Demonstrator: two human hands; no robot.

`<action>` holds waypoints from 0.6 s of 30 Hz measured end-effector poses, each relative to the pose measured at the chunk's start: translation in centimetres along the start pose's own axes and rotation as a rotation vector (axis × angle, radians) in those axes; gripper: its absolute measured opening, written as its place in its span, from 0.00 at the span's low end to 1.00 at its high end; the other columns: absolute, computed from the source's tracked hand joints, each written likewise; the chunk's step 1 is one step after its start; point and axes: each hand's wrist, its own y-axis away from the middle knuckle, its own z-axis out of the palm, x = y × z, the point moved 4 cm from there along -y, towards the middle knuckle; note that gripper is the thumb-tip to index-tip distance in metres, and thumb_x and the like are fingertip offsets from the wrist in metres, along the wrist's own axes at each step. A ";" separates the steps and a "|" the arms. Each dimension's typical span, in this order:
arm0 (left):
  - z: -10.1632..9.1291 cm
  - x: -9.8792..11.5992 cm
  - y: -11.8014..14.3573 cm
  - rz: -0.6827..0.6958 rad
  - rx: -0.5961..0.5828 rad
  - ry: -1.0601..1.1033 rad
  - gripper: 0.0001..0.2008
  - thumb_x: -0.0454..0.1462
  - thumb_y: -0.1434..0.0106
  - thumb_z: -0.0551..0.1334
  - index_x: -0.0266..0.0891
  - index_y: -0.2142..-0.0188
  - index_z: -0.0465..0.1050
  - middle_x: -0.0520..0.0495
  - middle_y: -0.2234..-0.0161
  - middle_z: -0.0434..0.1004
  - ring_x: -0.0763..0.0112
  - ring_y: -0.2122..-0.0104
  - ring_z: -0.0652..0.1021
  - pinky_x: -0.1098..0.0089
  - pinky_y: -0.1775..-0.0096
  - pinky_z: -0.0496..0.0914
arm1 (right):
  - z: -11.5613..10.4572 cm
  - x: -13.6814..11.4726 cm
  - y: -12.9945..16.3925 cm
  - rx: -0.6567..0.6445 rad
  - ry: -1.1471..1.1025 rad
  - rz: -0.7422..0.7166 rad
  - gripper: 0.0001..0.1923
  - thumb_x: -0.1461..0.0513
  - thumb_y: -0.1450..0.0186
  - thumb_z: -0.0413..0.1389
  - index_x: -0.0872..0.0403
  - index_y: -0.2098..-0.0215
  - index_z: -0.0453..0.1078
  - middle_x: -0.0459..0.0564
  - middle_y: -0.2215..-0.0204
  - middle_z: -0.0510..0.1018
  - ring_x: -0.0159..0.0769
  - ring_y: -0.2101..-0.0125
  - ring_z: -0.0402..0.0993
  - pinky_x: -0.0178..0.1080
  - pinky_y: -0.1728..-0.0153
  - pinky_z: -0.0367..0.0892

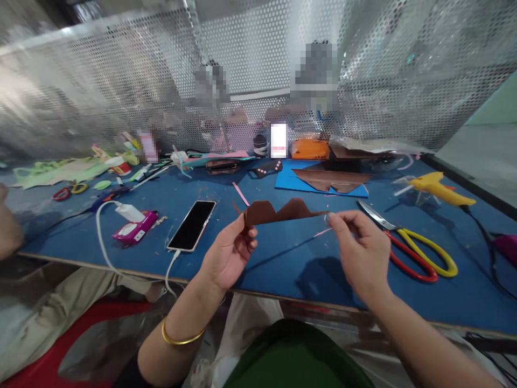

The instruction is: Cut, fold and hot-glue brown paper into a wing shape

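A brown cut-out piece [277,212], sheet-like with a notched, scalloped upper edge, is stretched between my two hands just above the blue table. My left hand [230,250] pinches its left end between thumb and fingers. At the opposite end, my right hand [361,245] grips the narrow tip, with a small pale bit showing at the fingertips. Large scissors [416,248] with one red and one yellow handle lie beside my right hand. Beyond the held piece, another brown sheet [331,179] with a notch rests on a blue sheet [285,180].
The blue table [266,275] runs up to a perforated metal screen [161,86]. A yellow glue gun [440,188] stands at right. A phone [191,225] on a cable and a purple power bank [135,227] lie at left. Another person's arm [8,226] shows at the left edge.
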 end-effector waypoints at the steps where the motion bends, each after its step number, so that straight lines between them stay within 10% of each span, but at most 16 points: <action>1: 0.0 -0.1 0.0 -0.028 0.003 0.037 0.13 0.39 0.45 0.73 0.37 0.63 0.77 0.54 0.73 0.73 0.81 0.76 0.73 0.80 0.76 0.68 | 0.2 0.9 0.5 -0.049 -0.079 0.135 0.15 0.50 0.36 0.60 0.52 0.73 0.74 0.45 0.76 0.77 0.36 0.71 0.72 0.40 0.66 0.65; 5: 0.3 -1.0 0.2 -0.135 -0.009 0.142 0.07 0.36 0.38 0.68 0.36 0.63 0.75 0.53 0.71 0.72 0.82 0.76 0.72 0.80 0.76 0.69 | 2.1 2.2 2.6 -0.287 -0.484 0.582 0.22 0.45 0.46 0.66 0.54 0.67 0.78 0.49 0.69 0.81 0.37 0.66 0.76 0.38 0.65 0.68; 9: 0.7 -2.2 0.3 -0.198 -0.017 0.162 0.03 0.35 0.34 0.63 0.36 0.62 0.74 0.53 0.71 0.71 0.83 0.77 0.71 0.81 0.77 0.68 | 2.9 2.1 2.9 -0.221 -0.784 0.811 0.23 0.50 0.54 0.72 0.54 0.66 0.77 0.50 0.65 0.82 0.34 0.67 0.78 0.33 0.70 0.70; 18: -0.3 -3.5 -0.8 -0.090 0.093 -0.159 0.08 0.33 0.40 0.67 0.35 0.60 0.77 0.45 0.61 0.77 0.74 0.69 0.77 0.76 0.71 0.72 | -0.3 1.4 0.4 0.122 -0.713 0.372 0.11 0.58 0.47 0.70 0.51 0.68 0.77 0.41 0.72 0.79 0.28 0.73 0.75 0.33 0.68 0.71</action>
